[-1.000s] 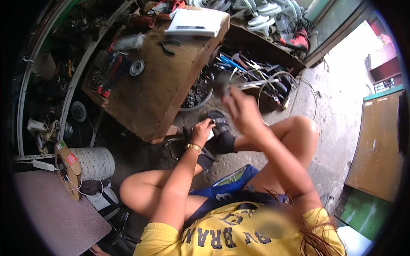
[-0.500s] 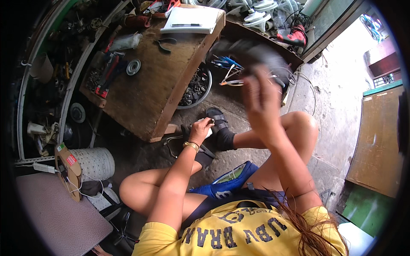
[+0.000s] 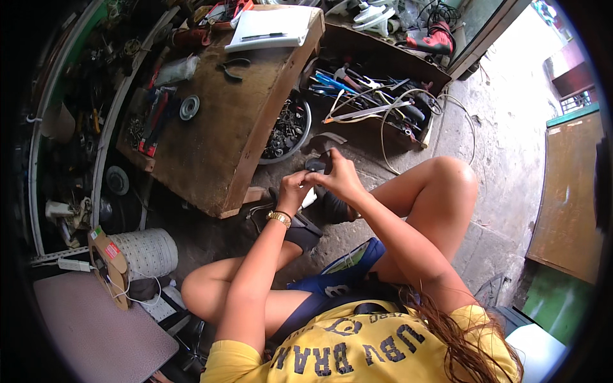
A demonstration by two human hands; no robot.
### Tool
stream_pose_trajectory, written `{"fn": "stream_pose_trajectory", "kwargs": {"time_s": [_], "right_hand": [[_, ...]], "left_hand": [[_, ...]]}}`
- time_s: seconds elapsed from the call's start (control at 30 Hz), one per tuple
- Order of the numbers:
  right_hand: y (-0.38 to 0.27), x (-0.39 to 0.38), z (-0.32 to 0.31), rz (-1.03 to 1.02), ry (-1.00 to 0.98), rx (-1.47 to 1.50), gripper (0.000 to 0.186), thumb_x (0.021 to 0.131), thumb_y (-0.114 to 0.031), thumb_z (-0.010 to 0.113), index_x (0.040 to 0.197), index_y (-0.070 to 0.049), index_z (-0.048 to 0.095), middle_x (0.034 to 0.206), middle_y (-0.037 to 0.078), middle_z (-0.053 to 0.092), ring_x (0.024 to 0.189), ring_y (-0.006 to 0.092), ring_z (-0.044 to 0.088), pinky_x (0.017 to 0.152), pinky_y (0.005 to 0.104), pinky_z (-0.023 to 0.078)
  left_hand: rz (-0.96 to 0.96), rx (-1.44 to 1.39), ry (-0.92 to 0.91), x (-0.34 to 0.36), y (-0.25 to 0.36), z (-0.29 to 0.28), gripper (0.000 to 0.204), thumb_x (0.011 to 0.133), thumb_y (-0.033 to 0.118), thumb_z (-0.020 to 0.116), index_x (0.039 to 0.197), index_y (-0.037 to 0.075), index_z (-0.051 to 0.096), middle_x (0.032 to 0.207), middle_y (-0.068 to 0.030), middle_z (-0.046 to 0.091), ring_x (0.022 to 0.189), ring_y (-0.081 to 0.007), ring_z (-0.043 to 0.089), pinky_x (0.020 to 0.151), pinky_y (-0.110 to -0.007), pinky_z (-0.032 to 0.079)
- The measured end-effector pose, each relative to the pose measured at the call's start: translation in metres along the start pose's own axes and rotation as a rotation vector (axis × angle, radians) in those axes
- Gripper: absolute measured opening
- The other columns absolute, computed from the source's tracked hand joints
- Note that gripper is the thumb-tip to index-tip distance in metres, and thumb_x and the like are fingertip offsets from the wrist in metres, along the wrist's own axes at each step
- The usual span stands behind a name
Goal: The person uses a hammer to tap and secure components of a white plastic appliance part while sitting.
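In front of my shins my two hands meet, fingertips together. My left hand (image 3: pixel 295 190), with a gold watch (image 3: pixel 279 219) on its wrist, is closed in a pinch; what it holds is mostly hidden. A white thing (image 3: pixel 309 197) shows just under its fingers. My right hand (image 3: pixel 340 177) is closed on a dark curved piece (image 3: pixel 325 141) that sticks out beyond the fingers; its kind is unclear. Below it, my foot in a dark sandal (image 3: pixel 334 208) rests on the floor.
Left of my hands stands a wooden bench (image 3: pixel 211 127) with pliers (image 3: pixel 235 69), a round metal disc (image 3: pixel 189 107) and white paper (image 3: pixel 274 29). Beyond my hands are a basin of small metal parts (image 3: pixel 309 124) and a wooden tool box (image 3: pixel 440 78). A cable (image 3: pixel 474 121) loops across the floor.
My right hand has come down and left from above the tool box, bringing a blurred dark thing to my left hand. The tool box contents now show.
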State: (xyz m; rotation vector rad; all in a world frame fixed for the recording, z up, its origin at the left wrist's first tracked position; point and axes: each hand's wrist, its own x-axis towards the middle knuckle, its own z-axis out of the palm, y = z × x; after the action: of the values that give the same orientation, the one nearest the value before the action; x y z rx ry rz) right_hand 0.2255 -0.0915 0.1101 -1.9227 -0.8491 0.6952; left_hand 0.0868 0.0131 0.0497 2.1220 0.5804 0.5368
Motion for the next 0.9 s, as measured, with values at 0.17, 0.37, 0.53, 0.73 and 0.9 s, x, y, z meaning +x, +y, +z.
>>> {"fn": "stream_pose_trajectory", "kwargs": {"time_s": [0.17,0.37,0.53,0.73,0.9], "right_hand": [[0.024,0.009,0.021,0.126,-0.046,0.079,0.042,0.072,-0.024,0.082,0.094,0.007,0.062,0.079,0.021,0.068,0.073,0.0269,0.069,0.07,0.0392,0.053],[0.014,0.017,-0.003,0.138,0.197,0.218,0.024,0.076,-0.01,0.079,0.088,0.003,0.063,0.074,0.008,0.068,0.067,0.0119,0.063,0.062,0.0303,0.051],[-0.011,0.023,-0.031,0.208,0.2,0.398,0.023,0.076,-0.011,0.08,0.087,0.002,0.065,0.071,0.007,0.067,0.063,0.0089,0.06,0.059,0.0278,0.049],[-0.007,0.027,-0.029,0.218,0.191,0.428,0.026,0.076,-0.014,0.081,0.088,0.001,0.064,0.071,0.004,0.064,0.064,0.0075,0.056,0.059,0.0261,0.047],[-0.001,0.027,-0.029,0.258,0.157,0.422,0.028,0.075,-0.014,0.081,0.09,0.002,0.063,0.071,0.003,0.063,0.066,0.0074,0.056,0.06,0.0259,0.047]], "left_hand": [[-0.07,-0.006,-0.176,0.016,0.0,-0.006,0.022,0.076,0.012,0.079,0.09,-0.001,0.068,0.079,-0.0167,0.067,0.067,-0.029,0.067,0.059,-0.038,0.05],[-0.37,0.639,-0.534,-0.029,-0.062,0.011,0.135,0.05,0.032,0.095,0.155,0.01,0.013,0.149,-0.0281,0.032,0.132,-0.0491,0.039,0.112,-0.051,0.035],[-0.275,0.231,-0.399,-0.057,-0.117,-0.006,0.13,0.054,0.021,0.093,0.155,0.01,0.011,0.149,-0.0271,0.033,0.134,-0.0449,0.039,0.109,-0.049,0.04],[-0.401,0.365,-0.372,-0.065,-0.116,-0.005,0.124,0.058,0.028,0.092,0.153,0.01,0.015,0.136,-0.0258,0.044,0.116,-0.046,0.054,0.097,-0.049,0.048],[-0.438,0.41,-0.338,-0.063,-0.097,-0.001,0.117,0.062,0.04,0.088,0.151,0.011,0.018,0.13,-0.0248,0.048,0.106,-0.0461,0.059,0.092,-0.052,0.049]]}}
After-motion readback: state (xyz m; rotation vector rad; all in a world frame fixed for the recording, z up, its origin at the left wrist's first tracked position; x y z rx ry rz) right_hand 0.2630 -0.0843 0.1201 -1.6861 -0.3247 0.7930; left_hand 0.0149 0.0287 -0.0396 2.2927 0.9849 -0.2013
